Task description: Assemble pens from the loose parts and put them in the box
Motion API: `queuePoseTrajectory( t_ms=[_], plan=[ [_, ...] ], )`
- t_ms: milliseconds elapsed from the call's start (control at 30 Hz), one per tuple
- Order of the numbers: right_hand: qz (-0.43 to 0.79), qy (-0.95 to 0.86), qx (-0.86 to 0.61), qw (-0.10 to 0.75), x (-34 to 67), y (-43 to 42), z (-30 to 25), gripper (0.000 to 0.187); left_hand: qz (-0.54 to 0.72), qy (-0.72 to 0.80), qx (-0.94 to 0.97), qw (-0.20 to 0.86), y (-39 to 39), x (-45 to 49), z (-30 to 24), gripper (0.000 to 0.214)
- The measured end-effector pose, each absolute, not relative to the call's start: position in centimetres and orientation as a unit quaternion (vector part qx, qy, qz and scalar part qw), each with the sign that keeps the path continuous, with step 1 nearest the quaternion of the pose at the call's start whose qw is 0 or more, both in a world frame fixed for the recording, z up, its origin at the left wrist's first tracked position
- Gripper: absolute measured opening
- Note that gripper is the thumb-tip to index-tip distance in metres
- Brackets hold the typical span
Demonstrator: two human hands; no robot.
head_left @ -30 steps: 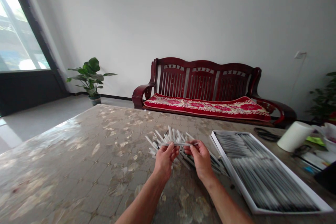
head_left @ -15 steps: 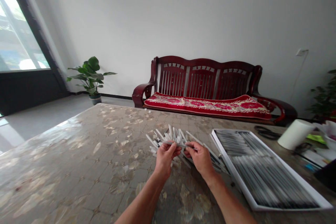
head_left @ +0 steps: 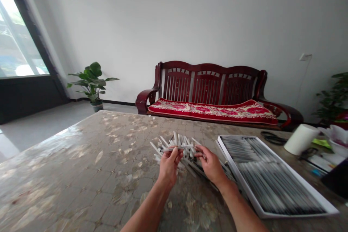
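My left hand (head_left: 168, 166) pinches a thin white pen (head_left: 178, 148) and holds it level above a loose pile of white pens (head_left: 174, 144) on the table. My right hand (head_left: 210, 163) is just to its right, fingers curled over the pile's right side; what they hold is hidden. A flat white box (head_left: 269, 177) filled with rows of pens lies to the right of my right hand.
The patterned glossy table (head_left: 89, 174) stretches to the left. At the right end are a white roll (head_left: 300, 139), black scissors (head_left: 272, 137) and mixed small items. A red wooden bench (head_left: 214, 94) and a potted plant (head_left: 92, 83) stand beyond the table.
Earlier both hands held one pen by its ends. Now only my left hand holds it, and my right hand has dropped to the pile. The camera tilted up slightly.
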State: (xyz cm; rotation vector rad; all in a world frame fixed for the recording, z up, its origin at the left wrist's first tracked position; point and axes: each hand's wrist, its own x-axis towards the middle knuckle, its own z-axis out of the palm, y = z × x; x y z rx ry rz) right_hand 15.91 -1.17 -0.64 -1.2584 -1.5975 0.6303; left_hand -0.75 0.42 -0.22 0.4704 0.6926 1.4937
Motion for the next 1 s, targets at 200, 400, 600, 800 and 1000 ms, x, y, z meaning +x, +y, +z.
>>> queuePoseTrajectory(
  t_ms=[200, 400, 600, 800, 1000],
  plan=[
    [0.144, -0.695, -0.561, 0.425, 16.4, -1.7, -0.2, 0.055, 0.661, 0.279, 0.181, 0.673, 0.3, -0.9, 0.1, 0.034],
    [0.378, -0.536, -0.524, 0.544, 13.5, -2.2, 1.8, 0.03, 0.665, 0.315, 0.251, 0.629, -0.4, -0.3, 0.5, 0.035],
    [0.527, -0.385, -0.442, 0.616, 11.6, -2.8, 2.8, 0.036, 0.649, 0.364, 0.445, 0.499, -1.8, 0.0, 0.8, 0.024],
    [0.571, -0.316, -0.394, 0.647, 12.2, -2.3, 4.7, 0.034, 0.62, 0.357, 0.57, 0.404, -2.1, 0.1, 0.2, 0.032],
    [0.521, -0.325, -0.485, 0.623, 19.3, -1.7, 8.6, 0.028, 0.6, 0.415, 0.528, 0.434, -1.8, -0.1, -0.3, 0.041]
  ],
)
